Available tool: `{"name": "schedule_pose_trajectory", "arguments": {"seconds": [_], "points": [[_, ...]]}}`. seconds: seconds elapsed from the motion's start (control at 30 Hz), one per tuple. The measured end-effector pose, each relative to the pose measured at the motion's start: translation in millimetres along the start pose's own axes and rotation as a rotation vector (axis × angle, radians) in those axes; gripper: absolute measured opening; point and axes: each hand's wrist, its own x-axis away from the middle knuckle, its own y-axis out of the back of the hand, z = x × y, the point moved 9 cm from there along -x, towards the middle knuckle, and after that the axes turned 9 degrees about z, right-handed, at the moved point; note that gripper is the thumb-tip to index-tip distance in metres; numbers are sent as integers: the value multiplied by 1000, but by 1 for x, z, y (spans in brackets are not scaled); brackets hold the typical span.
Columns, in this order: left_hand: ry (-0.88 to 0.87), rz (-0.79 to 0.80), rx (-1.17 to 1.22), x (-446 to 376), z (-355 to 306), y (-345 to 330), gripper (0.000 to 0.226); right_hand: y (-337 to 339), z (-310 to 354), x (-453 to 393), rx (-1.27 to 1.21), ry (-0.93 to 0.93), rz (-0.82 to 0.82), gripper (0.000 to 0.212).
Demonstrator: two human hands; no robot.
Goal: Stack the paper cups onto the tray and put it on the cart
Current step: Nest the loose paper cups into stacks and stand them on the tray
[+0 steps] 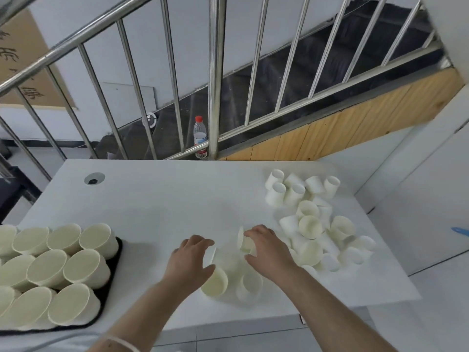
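A black tray (115, 265) at the table's left front carries several stacks of white paper cups (83, 265), standing rim up. A loose pile of white paper cups (311, 226) lies scattered on the right half of the white table (162, 199). My left hand (189, 260) grips a cup lying on its side (223, 260) near the front middle. My right hand (269, 247) holds another sideways cup (244, 241), its rim facing left toward the first. Two more cups (250, 284) stand just in front of my hands.
A steel stair railing (215, 80) runs along the table's far edge, with a water bottle (200, 137) behind it. A round cable hole (94, 178) sits at the far left of the table. A blue object (460, 231) shows at the right edge.
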Motion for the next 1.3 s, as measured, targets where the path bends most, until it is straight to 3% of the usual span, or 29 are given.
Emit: {"name": "schedule_pose_trajectory", "arguments": {"seconds": [0.2, 0.5, 0.73, 1.0, 1.17, 1.3], "points": [[16, 56, 23, -31, 7, -12, 47, -10, -19, -28, -11, -43, 52, 56], [124, 296, 69, -85, 41, -53, 17, -32, -37, -77, 53, -139, 177, 57], [177, 395, 142, -99, 46, -75, 21, -46, -42, -97, 89, -139, 213, 58], [136, 248, 321, -110, 47, -52, 14, -55, -41, -115, 159, -93, 186, 49], [19, 74, 171, -120, 47, -21, 10, -53, -39, -125, 190, -74, 203, 26], [-24, 21, 40, -123, 46, -15, 17, -34, -36, -129, 124, -67, 106, 18]]}}
